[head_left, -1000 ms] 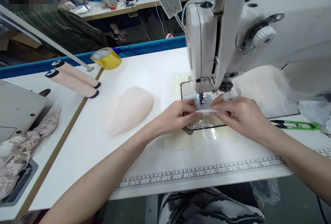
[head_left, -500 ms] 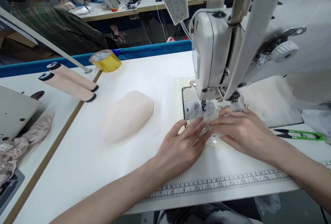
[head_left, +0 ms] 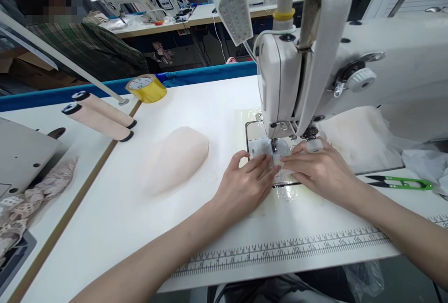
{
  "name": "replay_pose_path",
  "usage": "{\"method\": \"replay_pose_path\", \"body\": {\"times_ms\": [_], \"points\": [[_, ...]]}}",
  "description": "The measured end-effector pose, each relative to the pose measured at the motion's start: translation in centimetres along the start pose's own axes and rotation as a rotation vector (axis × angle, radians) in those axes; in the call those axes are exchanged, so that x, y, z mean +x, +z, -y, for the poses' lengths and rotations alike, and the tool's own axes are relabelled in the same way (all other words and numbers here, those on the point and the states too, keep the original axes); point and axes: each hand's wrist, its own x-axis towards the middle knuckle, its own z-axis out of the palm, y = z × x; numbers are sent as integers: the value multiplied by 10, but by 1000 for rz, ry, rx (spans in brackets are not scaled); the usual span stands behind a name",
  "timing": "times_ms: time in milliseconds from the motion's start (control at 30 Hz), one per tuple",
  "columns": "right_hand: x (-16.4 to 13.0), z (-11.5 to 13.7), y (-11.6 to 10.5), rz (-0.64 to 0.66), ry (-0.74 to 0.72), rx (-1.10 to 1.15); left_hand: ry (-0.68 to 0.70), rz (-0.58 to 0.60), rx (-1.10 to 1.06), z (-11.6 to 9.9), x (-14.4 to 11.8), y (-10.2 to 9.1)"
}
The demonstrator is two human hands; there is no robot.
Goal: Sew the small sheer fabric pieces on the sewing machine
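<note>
Positioning step: left hand (head_left: 245, 186) and right hand (head_left: 320, 172), fingers flat, pressing clear strip (head_left: 280, 165) onto needle plate right under presser foot (head_left: 274, 147). No real grip. Next probably needs steady, even feed, fingertips off needle.

The sewing machine (head_left: 350, 70) has a smooth, glossy white painted housing; its needle plate (head_left: 257, 142) is bare polished metal. The clear strip (head_left: 280, 165) under both hands is thin, glossy, see-through plastic. The table (head_left: 210, 102) top is smooth, matt white laminate with a printed ruler (head_left: 280, 249) along its front edge. The foam cup (head_left: 175, 156) is matt, soft, pale pink cloth. The tape roll (head_left: 146, 88) is glossy yellow plastic. The thread snips (head_left: 401, 182) have green plastic handles. The lace (head_left: 28, 205) is rough, openwork cloth.
</note>
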Motion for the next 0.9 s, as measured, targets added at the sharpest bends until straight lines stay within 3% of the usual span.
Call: {"method": "replay_pose_path", "body": {"times_ms": [333,467,633,767,900], "points": [[4,-8,12,-37,35,-144,-57,-8,-1,10,10,9],[4,-4,12,-61,33,-157,-170,4,-126,9,13,9],[3,-3,11,-63,160,-13,-372,91,-381,14,18,7],[3,-5,10,-6,294,117,-440,114,-480,17,20,6],[2,-3,9,8,183,112,-373,90,-409,16,18,5]]}}
